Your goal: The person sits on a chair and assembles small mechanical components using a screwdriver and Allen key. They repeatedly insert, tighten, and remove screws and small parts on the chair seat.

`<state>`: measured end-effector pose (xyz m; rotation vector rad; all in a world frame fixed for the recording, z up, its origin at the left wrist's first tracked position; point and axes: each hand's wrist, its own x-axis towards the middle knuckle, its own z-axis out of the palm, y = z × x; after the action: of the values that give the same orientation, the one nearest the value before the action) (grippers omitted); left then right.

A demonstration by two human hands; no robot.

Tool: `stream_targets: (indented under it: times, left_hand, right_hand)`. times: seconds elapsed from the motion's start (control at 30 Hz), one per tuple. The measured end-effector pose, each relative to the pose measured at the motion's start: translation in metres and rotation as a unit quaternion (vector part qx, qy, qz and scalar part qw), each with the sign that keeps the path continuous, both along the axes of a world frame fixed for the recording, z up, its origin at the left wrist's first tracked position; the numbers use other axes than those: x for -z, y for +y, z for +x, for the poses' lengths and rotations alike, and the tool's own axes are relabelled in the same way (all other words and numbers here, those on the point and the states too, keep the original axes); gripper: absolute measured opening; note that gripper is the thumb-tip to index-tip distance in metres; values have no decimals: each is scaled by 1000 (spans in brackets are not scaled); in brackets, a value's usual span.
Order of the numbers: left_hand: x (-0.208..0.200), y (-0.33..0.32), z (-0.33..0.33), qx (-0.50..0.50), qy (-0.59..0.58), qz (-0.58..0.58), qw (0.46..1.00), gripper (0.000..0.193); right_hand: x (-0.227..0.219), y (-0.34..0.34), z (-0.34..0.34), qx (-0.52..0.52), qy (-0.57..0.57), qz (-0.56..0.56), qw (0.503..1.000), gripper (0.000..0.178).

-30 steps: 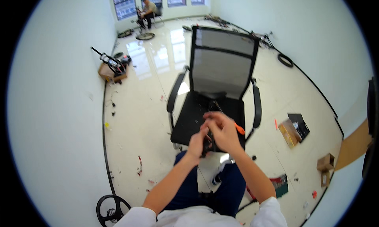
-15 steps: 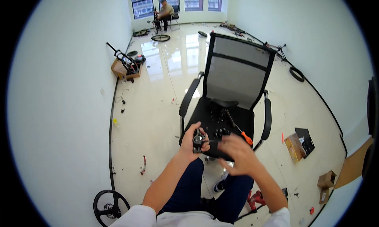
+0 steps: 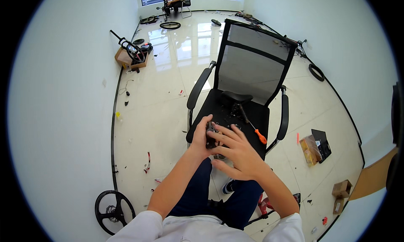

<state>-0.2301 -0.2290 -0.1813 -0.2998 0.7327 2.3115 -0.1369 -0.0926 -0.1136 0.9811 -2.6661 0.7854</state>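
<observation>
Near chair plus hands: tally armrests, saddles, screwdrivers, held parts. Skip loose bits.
Armrests: 2
Saddle: 1
Screwdriver: 1
Dark part in left hand: 1
Total: 5

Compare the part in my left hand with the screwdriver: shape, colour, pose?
Shape: the part is compact and blocky; the screwdriver is long, with a thin shaft.
Colour: the part is dark; the screwdriver's handle is orange.
Pose: the part is held in the left hand; the screwdriver lies on the seat.
Shared: the right hand grips neither.
</observation>
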Motion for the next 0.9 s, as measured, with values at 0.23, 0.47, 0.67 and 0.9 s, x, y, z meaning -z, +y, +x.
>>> stream_targets:
  times: [0.23,0.47,0.67,0.9]
  left_hand:
    - [-1,6,4,23,53,22,998,33]
    - [-12,19,14,-47,151,9,987,26]
    - [-1,-3,-11,-9,33,26,999,35]
    - [1,17,8,13,116,11,993,32]
  right_hand:
    - [-4,47,-36,124,38,30,991,32]
    - [-23,3,-36,4,-13,8,1000,34]
    - [-15,27,-10,67,14,55,996,35]
    - [-25,18,-50,101,16,34,994,40]
